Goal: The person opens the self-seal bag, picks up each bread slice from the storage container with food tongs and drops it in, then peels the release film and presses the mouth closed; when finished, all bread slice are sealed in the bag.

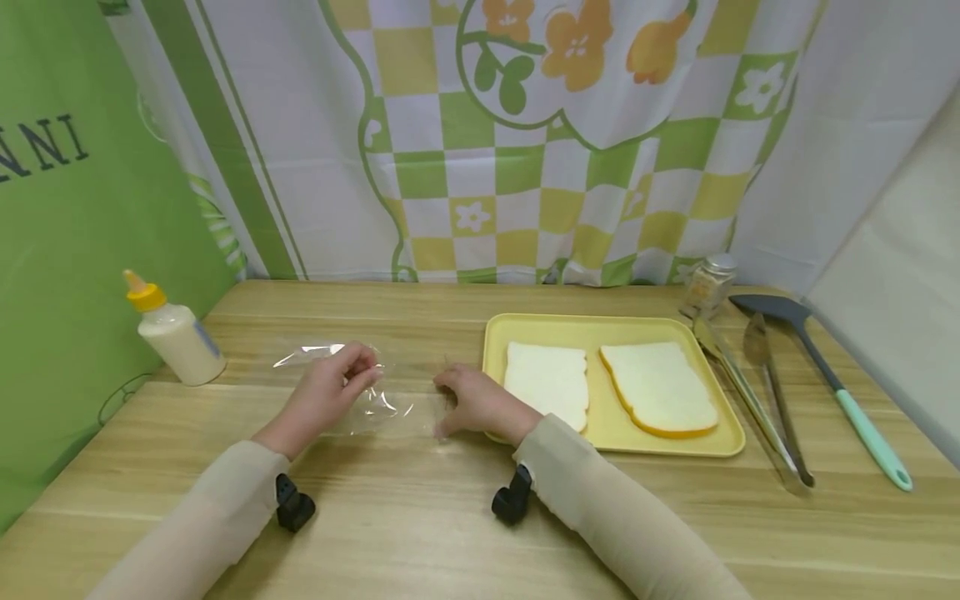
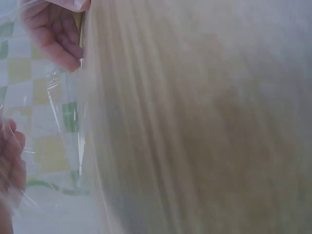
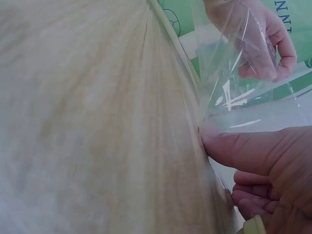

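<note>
In the head view, left of the yellow tray (image 1: 558, 329), clear plastic film (image 1: 386, 408) is pinched by the left hand (image 1: 322, 396); it could be torn if pulled unevenly against the right hand (image 1: 480, 404). In the right wrist view, its edge is touched by the right hand's thumb (image 3: 239, 148); whether it is pinched there cannot be told, so slipping is possible. In the left wrist view, the film looks thin, glossy and see-through.

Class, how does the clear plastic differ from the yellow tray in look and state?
The clear plastic is transparent; the yellow tray is opaque. The plastic is crinkled, while the tray has a raised rim. The left hand pinches the plastic; the tray holds two bread slices. Both are over the wooden table.
</note>
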Demonstrator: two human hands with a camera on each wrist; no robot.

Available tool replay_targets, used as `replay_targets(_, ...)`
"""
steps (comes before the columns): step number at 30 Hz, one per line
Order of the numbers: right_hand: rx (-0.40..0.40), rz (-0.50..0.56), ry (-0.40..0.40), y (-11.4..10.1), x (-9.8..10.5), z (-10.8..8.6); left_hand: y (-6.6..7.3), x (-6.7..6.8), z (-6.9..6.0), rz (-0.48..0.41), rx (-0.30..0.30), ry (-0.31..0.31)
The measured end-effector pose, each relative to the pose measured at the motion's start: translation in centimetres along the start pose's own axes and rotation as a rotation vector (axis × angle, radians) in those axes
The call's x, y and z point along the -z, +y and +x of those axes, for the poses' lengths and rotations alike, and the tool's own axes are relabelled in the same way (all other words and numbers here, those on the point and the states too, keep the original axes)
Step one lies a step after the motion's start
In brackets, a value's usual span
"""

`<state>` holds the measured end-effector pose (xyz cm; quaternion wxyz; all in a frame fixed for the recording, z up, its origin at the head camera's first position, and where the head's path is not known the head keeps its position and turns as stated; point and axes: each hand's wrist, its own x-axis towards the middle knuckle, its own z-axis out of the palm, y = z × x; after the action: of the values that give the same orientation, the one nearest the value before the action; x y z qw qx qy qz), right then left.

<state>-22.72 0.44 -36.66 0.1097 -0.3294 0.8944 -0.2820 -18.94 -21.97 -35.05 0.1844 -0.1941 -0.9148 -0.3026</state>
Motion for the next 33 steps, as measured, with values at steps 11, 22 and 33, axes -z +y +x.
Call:
replay_targets(11,0.006,0.001,0.000,0.1,-0.3,0.1,-1.5,0.7,-0.7,-0.344,0.119,-0.188)
replay_targets(22,-0.036,0.010,-0.016,0.0,-0.1,0.0,-2.0,2.5,-1.3,-0.422,0.206,-0.338)
replay_targets(33,-0.015,0.010,0.000,-0.2,-0.1,-0.1,-0.8,1.7,-0.7,-0.173,0.308,-0.095)
